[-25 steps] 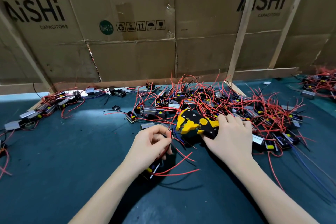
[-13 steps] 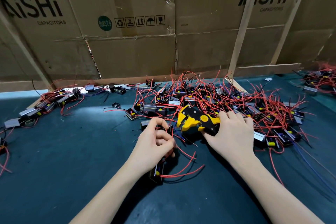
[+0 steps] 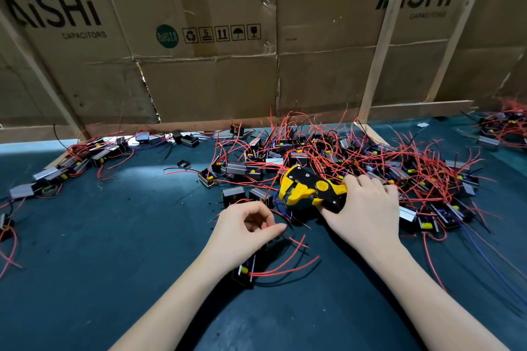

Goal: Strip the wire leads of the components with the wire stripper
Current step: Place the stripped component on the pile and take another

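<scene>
Landmark = wire stripper (image 3: 309, 189). Far left of it, by the cardboard wall (image 3: 199, 65): row of components (image 3: 71, 164), likely done ones set aside, can't confirm. Just left & below it: left hand (image 3: 245, 229) pinches a red lead (image 3: 278, 263) of one component (image 3: 245, 271) under the wrist, prob. to feed the tip in. Right hand (image 3: 368, 208) grips the stripper handles, its head pointing at the lead. Behind & right of it: tangled pile (image 3: 370, 162), prob. unstripped stock.
</scene>
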Demonstrator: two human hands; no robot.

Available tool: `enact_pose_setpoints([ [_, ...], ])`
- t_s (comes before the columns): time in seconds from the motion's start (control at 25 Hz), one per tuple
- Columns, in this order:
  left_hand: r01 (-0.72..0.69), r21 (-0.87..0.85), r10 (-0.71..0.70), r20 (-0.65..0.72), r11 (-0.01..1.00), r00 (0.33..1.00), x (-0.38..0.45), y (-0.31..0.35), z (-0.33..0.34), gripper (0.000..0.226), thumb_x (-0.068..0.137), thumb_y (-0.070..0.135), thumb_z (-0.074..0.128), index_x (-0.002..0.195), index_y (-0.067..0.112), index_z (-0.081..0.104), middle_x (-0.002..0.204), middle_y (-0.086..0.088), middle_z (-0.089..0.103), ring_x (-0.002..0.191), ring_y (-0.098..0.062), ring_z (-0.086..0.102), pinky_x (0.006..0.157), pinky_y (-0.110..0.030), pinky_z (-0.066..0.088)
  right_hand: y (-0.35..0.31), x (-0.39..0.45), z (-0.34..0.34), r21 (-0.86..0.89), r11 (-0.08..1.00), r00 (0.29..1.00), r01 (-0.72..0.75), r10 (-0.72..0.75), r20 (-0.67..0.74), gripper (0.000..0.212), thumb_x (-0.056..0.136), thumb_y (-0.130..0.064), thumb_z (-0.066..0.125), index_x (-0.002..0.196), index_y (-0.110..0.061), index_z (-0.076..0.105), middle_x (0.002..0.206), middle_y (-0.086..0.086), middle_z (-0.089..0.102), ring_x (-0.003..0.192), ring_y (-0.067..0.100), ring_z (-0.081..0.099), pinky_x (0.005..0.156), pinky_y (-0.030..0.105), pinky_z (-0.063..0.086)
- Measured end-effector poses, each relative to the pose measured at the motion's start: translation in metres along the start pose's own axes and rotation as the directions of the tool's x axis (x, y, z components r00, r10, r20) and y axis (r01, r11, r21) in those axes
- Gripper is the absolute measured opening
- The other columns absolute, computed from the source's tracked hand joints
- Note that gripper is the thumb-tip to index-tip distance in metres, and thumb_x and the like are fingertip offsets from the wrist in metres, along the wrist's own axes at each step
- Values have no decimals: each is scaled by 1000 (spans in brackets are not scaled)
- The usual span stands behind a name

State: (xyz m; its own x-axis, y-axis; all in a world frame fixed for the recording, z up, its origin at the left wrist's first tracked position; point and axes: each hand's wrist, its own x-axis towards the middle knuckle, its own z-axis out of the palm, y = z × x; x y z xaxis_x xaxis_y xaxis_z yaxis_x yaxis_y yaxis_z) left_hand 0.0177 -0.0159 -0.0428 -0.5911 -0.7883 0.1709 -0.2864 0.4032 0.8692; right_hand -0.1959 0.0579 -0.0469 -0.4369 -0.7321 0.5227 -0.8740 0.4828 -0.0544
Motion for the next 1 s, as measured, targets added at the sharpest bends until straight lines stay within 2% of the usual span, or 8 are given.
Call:
enact_pose_setpoints([
  [0.08, -46, 91, 43, 28, 995, 999, -1, 3, 1, 25, 82, 37, 76, 67, 20, 66, 58, 10, 57, 52, -3, 46, 56, -14, 39, 0, 0, 0, 1, 1000, 1000, 0, 0, -8, 58, 66, -64, 73, 89, -11, 63, 85, 7, 64, 85, 32, 60, 78, 41, 35],
  [0.24, -40, 62, 31, 130, 997, 991, -3, 8, -1, 35, 90, 46, 64, 68, 20, 71, 62, 5, 59, 55, -4, 49, 56, -21, 39, 0, 0, 0, 4, 1000, 1000, -1, 1, -13, 58, 65, -63, 73, 88, -10, 64, 84, 8, 64, 84, 32, 60, 78, 41, 36],
  [0.32, -83, 108, 63, 174, 991, 983, -4, 8, -2, 23, 84, 40, 74, 70, 22, 74, 71, 3, 65, 64, -6, 55, 63, -23, 44, 0, 0, 0, 3, 1000, 1000, 1, 0, -19, 58, 65, -63, 73, 88, -10, 64, 84, 8, 64, 84, 32, 60, 78, 41, 37],
  [0.44, -142, 144, 110, 212, 979, 971, -6, 10, -3, 12, 79, 27, 80, 73, 20, 73, 75, 3, 65, 65, -5, 56, 64, -19, 44, 0, 0, 0, -3, 1000, 1000, 0, -1, -14, 58, 66, -64, 71, 89, -11, 64, 85, 8, 65, 85, 32, 60, 78, 41, 36],
  [0.56, -69, 23, 62, 235, 997, 970, -4, 11, -6, 10, 91, 20, 68, 82, 16, 67, 74, 3, 66, 62, -10, 59, 63, -25, 48, 0, 0, 0, -5, 1000, 1000, 7, -7, -24, 58, 65, -63, 73, 87, -10, 64, 83, 8, 64, 83, 32, 60, 77, 41, 37],
  [0.68, 15, -124, 11, 203, 992, 979, -1, 10, -6, 11, 97, 13, 58, 88, 8, 62, 67, 4, 62, 50, -12, 50, 50, -19, 40, -1, -1, 0, 3, 1000, 998, 11, -11, -61, 58, 62, -60, 78, 84, -9, 63, 79, 9, 62, 79, 33, 59, 75, 41, 37],
  [0.8, 67, -228, -42, 112, 971, 993, 0, 9, -1, 14, 97, 13, 57, 85, 8, 62, 60, 3, 53, 48, -6, 39, 46, -14, 31, -3, -2, -1, 4, 1000, 995, 10, -9, -99, 58, 59, -58, 80, 83, -8, 62, 77, 9, 61, 78, 33, 59, 74, 41, 37],
  [1.0, 89, -283, -65, 93, 955, 994, 1, 7, 1, 17, 96, 14, 59, 79, 12, 63, 58, 3, 49, 44, -4, 35, 45, -13, 29, -4, -1, 0, -6, 1000, 995, 3, -3, -98, 61, 60, -59, 79, 87, -7, 62, 81, 10, 62, 81, 34, 59, 77, 42, 37],
])
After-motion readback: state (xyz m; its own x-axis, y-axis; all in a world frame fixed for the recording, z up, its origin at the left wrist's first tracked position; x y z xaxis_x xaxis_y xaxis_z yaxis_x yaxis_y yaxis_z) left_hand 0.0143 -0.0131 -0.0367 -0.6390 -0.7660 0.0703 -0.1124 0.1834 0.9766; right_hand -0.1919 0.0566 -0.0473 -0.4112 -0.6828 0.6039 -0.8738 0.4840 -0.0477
